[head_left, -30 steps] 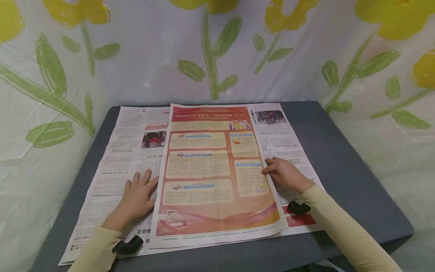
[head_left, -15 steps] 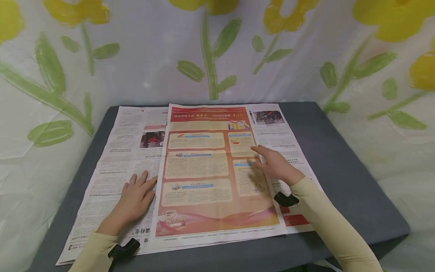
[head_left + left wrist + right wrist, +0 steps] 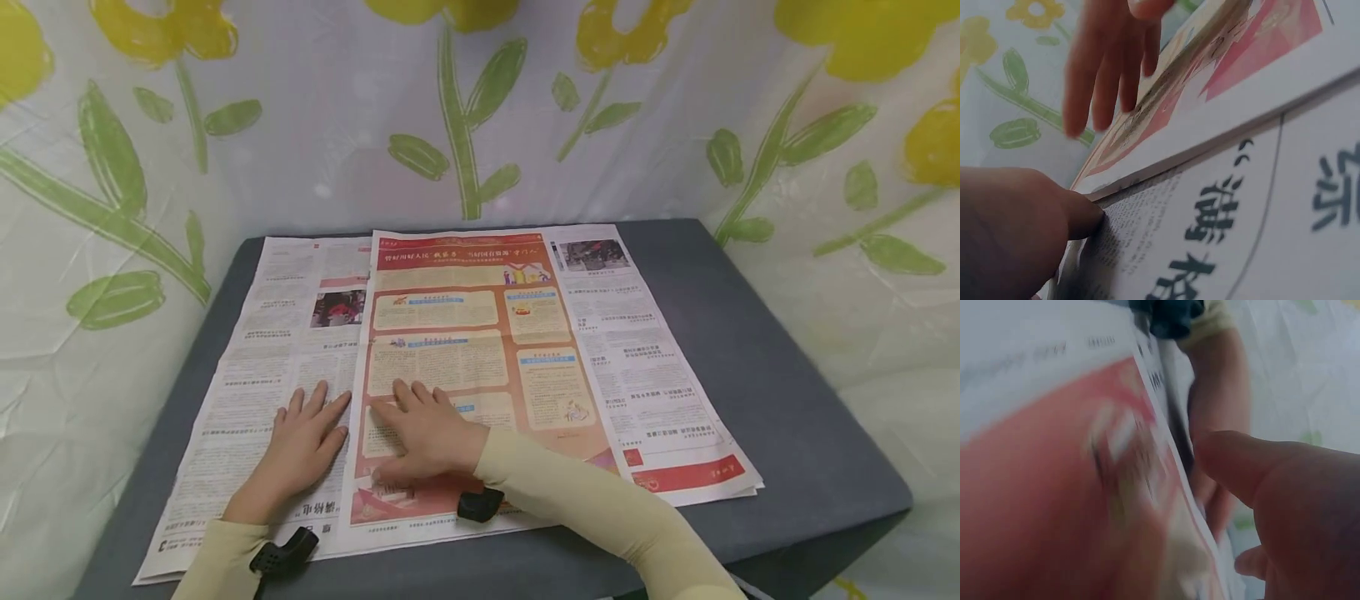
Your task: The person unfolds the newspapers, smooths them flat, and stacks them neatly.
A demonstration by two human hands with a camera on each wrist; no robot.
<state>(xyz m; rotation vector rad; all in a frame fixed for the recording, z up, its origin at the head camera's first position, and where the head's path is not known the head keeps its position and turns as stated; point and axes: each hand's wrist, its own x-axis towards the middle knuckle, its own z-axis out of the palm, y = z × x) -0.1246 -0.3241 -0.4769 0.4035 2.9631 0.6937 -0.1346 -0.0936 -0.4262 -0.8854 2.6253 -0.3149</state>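
A newspaper with an orange front page (image 3: 465,317) lies over the middle of a wider spread newspaper (image 3: 262,342) with black print. My left hand (image 3: 296,450) rests with fingers spread on the wider newspaper, fingertips right at the orange page's left edge. Above the lower left part of the orange page is my right hand (image 3: 435,429), its fingers extended toward the left edge and holding nothing. In the left wrist view, the right hand's fingers (image 3: 1110,75) hang over the page, close to my left thumb (image 3: 1079,215). The right wrist view is blurred.
The newspapers lie on a dark grey table (image 3: 780,400). White sheeting with yellow flowers and green leaves (image 3: 322,108) stands around its back and sides. A black wrist device (image 3: 285,550) sits on the left wrist, another (image 3: 480,504) on the right.
My right hand let go of the orange page's right edge and swept left across the page toward the left hand. The left hand has stayed nearly in place.
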